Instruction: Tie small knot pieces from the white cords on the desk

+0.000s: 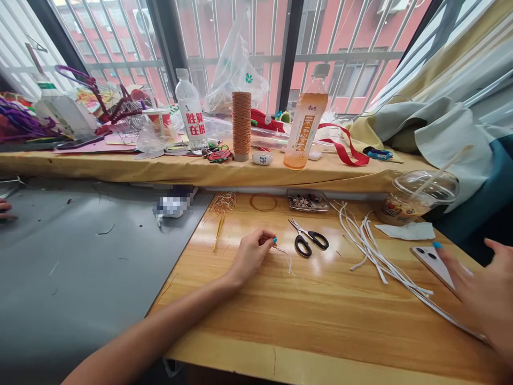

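My left hand [253, 253] is closed in a pinch above the wooden table, with a thin white cord [289, 262] trailing from the fingertips toward the right. What else sits inside those fingers is hidden. Just right of it lie scissors [308, 238] with black handles, their blades slightly apart. At the right edge my right hand [487, 291] is spread and somewhat blurred, over a white phone [430, 259] lying face down; I cannot tell whether they touch. Between the scissors and the phone runs a loose bundle of white flat cords [371, 248].
Yellow tweezers [218, 232] and tangled thread [225, 202] lie left of the hand. A small clear box [308, 201] of beads stands behind the scissors. A plastic cup [417, 198] is at back right. The ledge holds a thread spool [241, 123] and bottles [306, 123]. Another person's hand [5, 209] shows far left.
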The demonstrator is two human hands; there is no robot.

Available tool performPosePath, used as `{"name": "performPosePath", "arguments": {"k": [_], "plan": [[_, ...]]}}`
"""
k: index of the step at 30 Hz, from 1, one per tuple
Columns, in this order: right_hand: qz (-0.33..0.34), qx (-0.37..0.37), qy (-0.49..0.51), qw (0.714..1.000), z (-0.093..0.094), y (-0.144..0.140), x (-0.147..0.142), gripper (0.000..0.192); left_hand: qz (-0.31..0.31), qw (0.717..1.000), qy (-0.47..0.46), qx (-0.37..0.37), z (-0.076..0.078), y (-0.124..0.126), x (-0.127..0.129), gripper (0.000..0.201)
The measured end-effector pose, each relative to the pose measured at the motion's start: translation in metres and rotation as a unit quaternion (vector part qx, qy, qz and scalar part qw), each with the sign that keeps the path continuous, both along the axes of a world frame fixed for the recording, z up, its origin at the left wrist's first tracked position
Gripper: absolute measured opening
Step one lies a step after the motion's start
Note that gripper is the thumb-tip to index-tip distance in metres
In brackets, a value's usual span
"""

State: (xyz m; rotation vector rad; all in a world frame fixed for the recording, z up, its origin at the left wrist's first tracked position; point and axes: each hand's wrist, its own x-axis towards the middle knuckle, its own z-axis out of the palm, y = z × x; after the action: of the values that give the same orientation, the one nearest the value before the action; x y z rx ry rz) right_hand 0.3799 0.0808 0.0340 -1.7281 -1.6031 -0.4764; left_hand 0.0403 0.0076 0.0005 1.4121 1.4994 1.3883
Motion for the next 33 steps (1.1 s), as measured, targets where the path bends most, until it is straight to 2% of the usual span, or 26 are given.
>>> {"name": "performPosePath", "arguments": {"k": [1,2,3,4,5,7,8,10,12,17,21,24,28,33], "plan": [[0.055,0.012,0.013,0.998,0.008,-0.009,-0.024,0.081,-0.001,1.0,0.0,-0.001,0.0,0.0,0.0,0.009],[0.145,-0.02,0.05,0.988,0.014,-0.017,-0.051,0.069,-0.002,1.0,-0.001,-0.001,0.0,0.0,0.0,0.009],[0.241,-0.081,0.106,0.961,0.019,-0.025,-0.079,0.057,-0.002,1.0,-0.002,-0.001,0.0,0.0,0.0,0.009],[0.325,-0.174,0.162,0.915,0.021,-0.031,-0.107,0.046,-0.002,1.0,-0.004,0.0,0.0,0.0,0.0,0.008],[0.398,-0.254,0.21,0.856,0.021,-0.035,-0.133,0.041,-0.002,1.0,-0.008,0.001,0.0,0.0,0.0,0.009],[0.466,-0.392,0.274,0.744,0.014,-0.039,-0.177,0.035,-0.003,1.0,-0.016,0.006,0.0,0.0,0.0,0.009],[0.481,-0.422,0.302,0.707,0.009,-0.038,-0.193,0.032,-0.002,1.0,-0.02,0.009,0.001,-0.001,-0.001,0.009],[0.492,-0.461,0.323,0.664,-0.001,-0.035,-0.211,0.026,0.007,1.0,-0.026,0.012,0.002,-0.001,-0.001,0.01],[0.486,-0.458,0.348,0.658,-0.008,-0.033,-0.216,0.022,0.011,0.999,-0.037,0.013,0.002,0.0,-0.002,0.01],[0.473,-0.399,0.33,0.714,-0.015,-0.032,-0.209,0.025,-0.008,0.997,-0.076,0.011,0.0,0.003,-0.003,0.009],[0.489,-0.364,0.316,0.727,-0.019,-0.031,-0.208,0.024,-0.019,0.995,-0.096,-0.034,-0.002,0.005,-0.005,0.011],[0.497,-0.358,0.316,0.725,-0.022,-0.03,-0.208,0.023,-0.018,0.995,-0.09,-0.05,-0.003,0.005,-0.006,0.011],[0.492,-0.382,0.334,0.707,-0.027,-0.032,-0.208,0.027,-0.012,0.995,-0.076,-0.058,-0.002,0.005,-0.005,0.011],[0.488,-0.379,0.366,0.696,-0.028,-0.034,-0.21,0.027,-0.011,0.998,-0.045,-0.039,-0.004,0.005,-0.005,0.008]]}}
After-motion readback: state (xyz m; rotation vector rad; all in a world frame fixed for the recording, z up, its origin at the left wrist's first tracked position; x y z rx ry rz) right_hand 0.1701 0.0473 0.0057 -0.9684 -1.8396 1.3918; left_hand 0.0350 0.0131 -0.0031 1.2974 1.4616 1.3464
